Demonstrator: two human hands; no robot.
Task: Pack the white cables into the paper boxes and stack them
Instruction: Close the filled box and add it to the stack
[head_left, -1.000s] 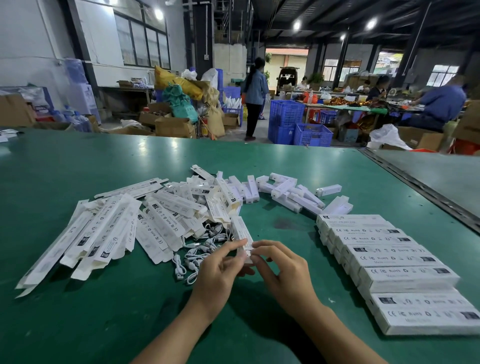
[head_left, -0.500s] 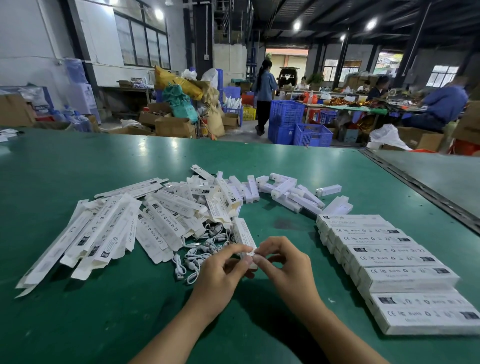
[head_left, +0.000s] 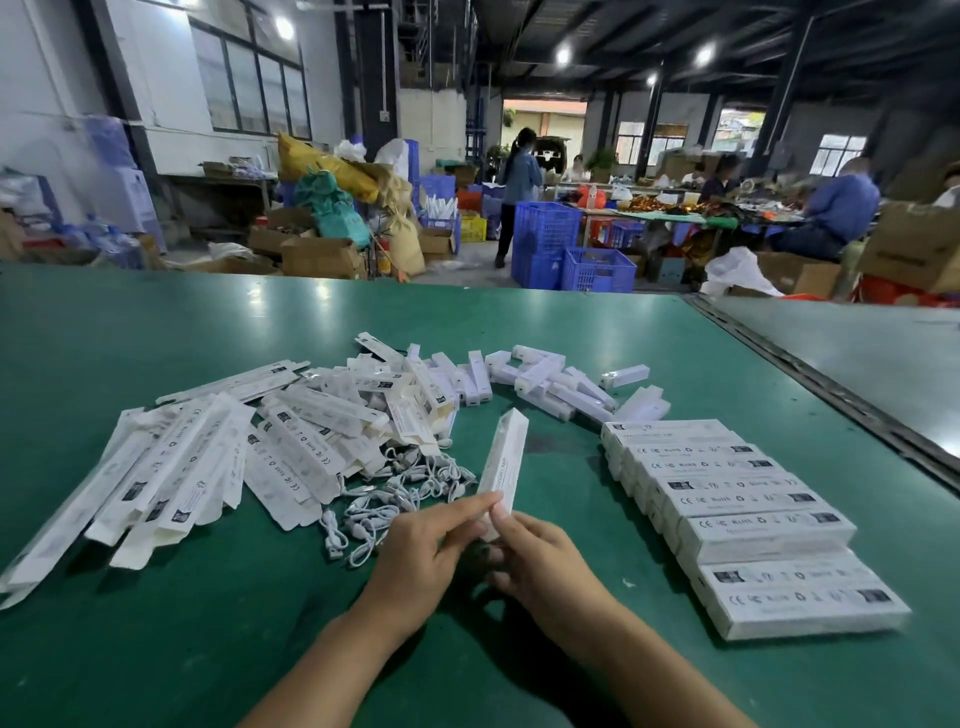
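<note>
Across the green table (head_left: 208, 649) the trouble could start with the widest heap: the flat boxes (head_left: 171, 467) on the left lie fanned and overlapping, so a sweep of a forearm would likely scatter them or push some toward the near edge. On the right the packed boxes (head_left: 748, 530) lean on one another in a slanted row rather than a square stack. Setting the next one down carelessly could, I judge, tip the row or slide the nearest ones out of line. Farther back a loose heap of small white blocks (head_left: 545, 384) sits just beside that row and could get mixed in with it. Between the flat boxes and the hands the white cables (head_left: 400, 499) lie tangled together, so pulling one may drag its neighbours along. Smallest and most pressing is the box (head_left: 506, 457) held tilted above the table, its far end pointing away. The left hand (head_left: 426, 556) pinches its near end between thumb and forefinger, and the right hand (head_left: 545, 566) grips the same end from the other side, fingers curled beneath. Whether a cable is already inside cannot be seen. If the end flap is forced, the thin card may crease or tear, and an open end tipped down could let a cable slip out.
</note>
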